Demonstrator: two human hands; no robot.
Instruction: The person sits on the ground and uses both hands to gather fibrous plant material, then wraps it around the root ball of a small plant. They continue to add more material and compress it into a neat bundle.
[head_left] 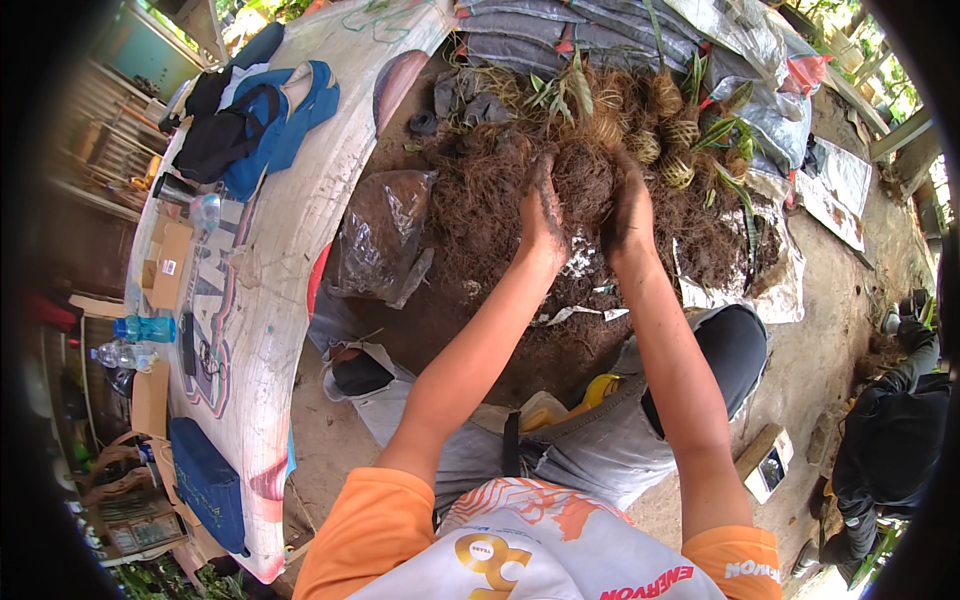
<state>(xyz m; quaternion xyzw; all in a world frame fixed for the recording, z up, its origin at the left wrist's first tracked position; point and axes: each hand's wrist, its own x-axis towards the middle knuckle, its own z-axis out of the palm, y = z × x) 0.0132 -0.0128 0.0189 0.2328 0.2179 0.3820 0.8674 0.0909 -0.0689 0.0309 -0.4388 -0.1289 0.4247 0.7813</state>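
Between my two soil-covered hands is a round brown clump of coir-like fibre and soil (583,185). My left hand (543,208) presses on its left side, fingers together and pointing away from me. On the opposite side, my right hand (630,205) cups it the same way. Fingertips of both hands are partly lost in the dark fibre. Around them spreads a heap of loose fibre and soil (480,215). Just beyond lie several plants with fibre-wrapped root balls (680,135) and long green leaves.
A clear plastic bag of brown material (385,235) lies left of the heap. Stacked grey sacks (515,45) stand behind. A long white table (265,300) at left carries clothes, bottles and a blue case. A phone (771,470) lies at right, near a person in dark clothes (895,440).
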